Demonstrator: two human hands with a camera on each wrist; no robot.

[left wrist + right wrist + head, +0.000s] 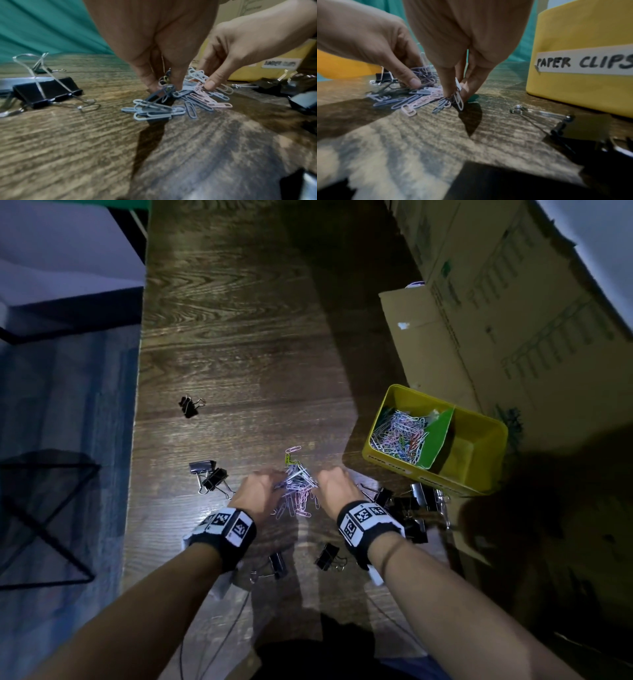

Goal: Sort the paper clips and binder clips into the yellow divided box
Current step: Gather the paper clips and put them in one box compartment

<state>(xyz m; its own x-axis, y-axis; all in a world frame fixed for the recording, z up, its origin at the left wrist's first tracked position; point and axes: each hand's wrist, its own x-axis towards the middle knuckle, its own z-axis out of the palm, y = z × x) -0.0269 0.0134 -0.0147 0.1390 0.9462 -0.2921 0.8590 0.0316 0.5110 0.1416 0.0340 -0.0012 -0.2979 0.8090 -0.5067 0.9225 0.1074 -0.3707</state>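
A heap of pastel paper clips lies on the wooden table between my two hands. My left hand reaches down into the heap's left side and pinches a few grey-blue clips. At the right side my right hand pinches a white paper clip with some others. The yellow divided box stands to the right; its left compartment holds many paper clips beside a green divider. In the right wrist view its wall is labelled "PAPER CLIPS". Black binder clips lie scattered around.
More binder clips sit at the far left, near my wrists and in a cluster under the box's front. Cardboard boxes line the right side. The table's left edge drops to a blue floor.
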